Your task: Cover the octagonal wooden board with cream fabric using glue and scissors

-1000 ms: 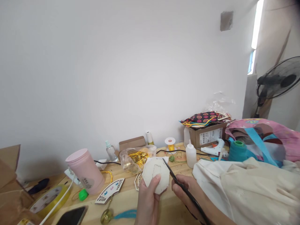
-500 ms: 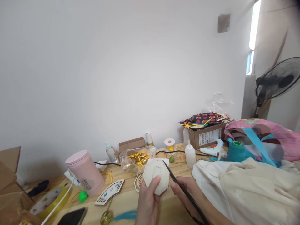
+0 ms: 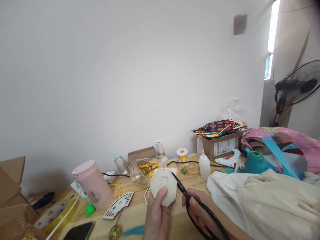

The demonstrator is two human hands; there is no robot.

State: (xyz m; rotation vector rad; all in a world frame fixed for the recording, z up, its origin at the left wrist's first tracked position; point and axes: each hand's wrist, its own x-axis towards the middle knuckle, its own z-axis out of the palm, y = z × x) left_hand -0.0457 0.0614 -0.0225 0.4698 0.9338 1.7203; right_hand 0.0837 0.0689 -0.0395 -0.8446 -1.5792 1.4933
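Observation:
My left hand is closed on a pale octagonal piece, thumb pressed on its face, where a small rectangle is outlined. A sheet of white material shows behind its upper edge. In my right hand is a pair of black-handled scissors, with the fingers in the handles and the blades pointing up at the piece's right edge. Beyond my left hand, a lattice-cut hexagonal frame is partly hidden. A fan-shaped cut-out plaque lies to the left, near a gold bell with a blue tassel.
At left stand a pink canister, a phone and a yellow tape roll. Toward the back are a bag of yellow cords, a white squeeze bottle and a glue gun. Cream cloth covers the right side.
The scissor handles have spread apart in my right hand. My left hand and the octagonal piece have shifted slightly left, and the piece has turned a little.

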